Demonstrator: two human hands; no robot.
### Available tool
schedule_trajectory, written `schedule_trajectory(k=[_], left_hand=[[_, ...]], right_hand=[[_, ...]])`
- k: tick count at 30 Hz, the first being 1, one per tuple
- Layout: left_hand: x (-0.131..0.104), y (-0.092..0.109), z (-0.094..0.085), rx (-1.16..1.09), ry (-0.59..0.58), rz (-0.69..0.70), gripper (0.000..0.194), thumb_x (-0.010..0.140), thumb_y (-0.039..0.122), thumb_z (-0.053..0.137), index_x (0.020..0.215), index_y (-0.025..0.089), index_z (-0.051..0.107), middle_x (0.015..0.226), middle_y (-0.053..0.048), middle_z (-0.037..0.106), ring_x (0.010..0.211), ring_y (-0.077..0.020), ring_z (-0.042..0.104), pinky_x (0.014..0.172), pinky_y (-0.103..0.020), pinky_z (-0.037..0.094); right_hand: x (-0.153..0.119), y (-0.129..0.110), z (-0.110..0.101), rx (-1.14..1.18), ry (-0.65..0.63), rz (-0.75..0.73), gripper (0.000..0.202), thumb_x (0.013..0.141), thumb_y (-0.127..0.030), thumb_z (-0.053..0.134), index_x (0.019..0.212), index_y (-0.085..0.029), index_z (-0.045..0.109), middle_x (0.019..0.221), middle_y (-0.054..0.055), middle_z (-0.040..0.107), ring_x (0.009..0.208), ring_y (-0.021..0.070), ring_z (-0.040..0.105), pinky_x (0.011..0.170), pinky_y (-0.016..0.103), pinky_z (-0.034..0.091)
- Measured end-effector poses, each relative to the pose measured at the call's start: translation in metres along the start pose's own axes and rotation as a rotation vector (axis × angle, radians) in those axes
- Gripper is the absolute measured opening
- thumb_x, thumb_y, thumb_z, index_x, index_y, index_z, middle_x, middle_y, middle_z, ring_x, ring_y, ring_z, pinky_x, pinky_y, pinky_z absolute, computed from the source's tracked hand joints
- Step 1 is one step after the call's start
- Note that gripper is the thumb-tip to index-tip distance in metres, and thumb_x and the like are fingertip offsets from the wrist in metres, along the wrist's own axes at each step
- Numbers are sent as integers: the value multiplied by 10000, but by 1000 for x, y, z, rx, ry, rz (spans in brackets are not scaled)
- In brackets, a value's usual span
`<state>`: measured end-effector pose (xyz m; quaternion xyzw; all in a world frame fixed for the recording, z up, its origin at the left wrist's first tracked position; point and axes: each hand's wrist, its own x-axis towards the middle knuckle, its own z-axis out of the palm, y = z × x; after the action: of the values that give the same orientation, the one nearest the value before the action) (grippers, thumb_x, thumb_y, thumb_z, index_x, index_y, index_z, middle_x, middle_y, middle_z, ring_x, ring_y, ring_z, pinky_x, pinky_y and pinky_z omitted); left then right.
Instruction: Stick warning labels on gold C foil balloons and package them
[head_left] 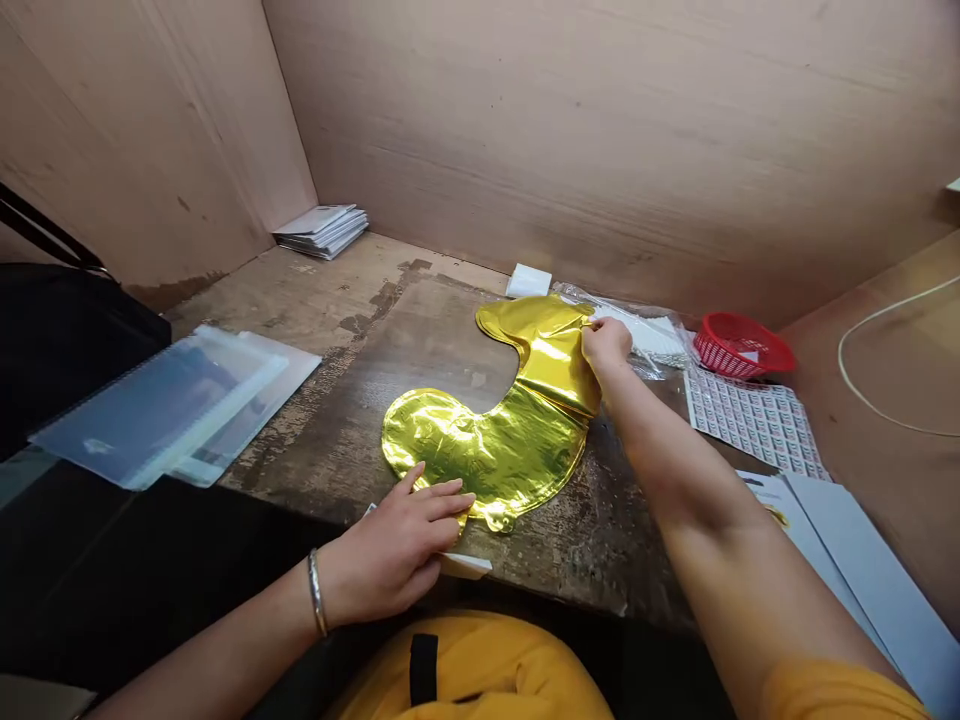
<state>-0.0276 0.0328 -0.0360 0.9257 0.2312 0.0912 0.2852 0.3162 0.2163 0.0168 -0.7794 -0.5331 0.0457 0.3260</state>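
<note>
A shiny gold foil balloon (487, 445), flat and curved like a hook, lies on the worn wooden table (442, 330). Its upper part is creased and partly folded. My right hand (606, 343) pinches the balloon's upper right edge between thumb and fingers. Near the table's front edge, my left hand (409, 540) rests with fingers stretched over the balloon's lower left rim. Under that hand a white piece of paper (466, 565) sticks out, mostly hidden. A small foil tab shows at the balloon's bottom edge.
Clear plastic sleeves (172, 400) lie at the left, and a stack of white cards (324, 230) sits in the back corner. Rightward are a plastic-wrapped white pack (652, 335), a red basket (739, 345), a sticker sheet (754, 420) and white cardboard (862, 540). Wooden walls enclose the table.
</note>
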Motion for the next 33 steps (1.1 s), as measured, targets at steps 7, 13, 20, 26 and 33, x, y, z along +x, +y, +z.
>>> schedule_trajectory(k=[7, 13, 20, 26, 33], left_hand=[[0, 2, -3, -24, 37, 6, 212, 820, 105, 502, 975, 209, 604, 1395, -55, 546, 1374, -248, 402, 1173, -574, 132], [4, 5, -9, -13, -18, -12, 166, 809, 91, 500, 896, 190, 601, 1397, -68, 541, 1355, -272, 424, 1137, -596, 179], [2, 26, -28, -129, 34, -59, 81, 813, 133, 530, 774, 170, 590, 1217, -96, 643, 1124, -234, 585, 985, -406, 395], [-7, 45, -37, -352, 45, -337, 115, 826, 236, 581, 832, 176, 679, 709, 6, 665, 640, -122, 576, 601, -228, 388], [-19, 32, -33, -796, -24, -590, 250, 756, 377, 669, 849, 147, 703, 805, -19, 702, 723, -152, 603, 623, -225, 429]], right_hand=[[-76, 1, -1, -255, -144, -284, 221, 851, -352, 572, 826, -161, 681, 917, 140, 700, 1021, 293, 545, 901, 436, 376], [-131, -7, -17, -405, -201, -316, 251, 871, -262, 525, 1012, -116, 673, 997, 211, 689, 1008, 364, 555, 865, 518, 382], [-251, -52, -58, 186, -656, -634, 269, 860, -384, 645, 1073, -220, 644, 967, 48, 701, 880, 184, 621, 765, 286, 475], [-289, -50, -51, 324, -705, -367, 148, 905, -253, 553, 832, -217, 677, 714, 4, 679, 641, 135, 596, 597, 238, 438], [-280, -42, -49, 426, -880, -85, 148, 837, -294, 604, 755, -198, 680, 668, -6, 647, 619, 138, 565, 550, 227, 425]])
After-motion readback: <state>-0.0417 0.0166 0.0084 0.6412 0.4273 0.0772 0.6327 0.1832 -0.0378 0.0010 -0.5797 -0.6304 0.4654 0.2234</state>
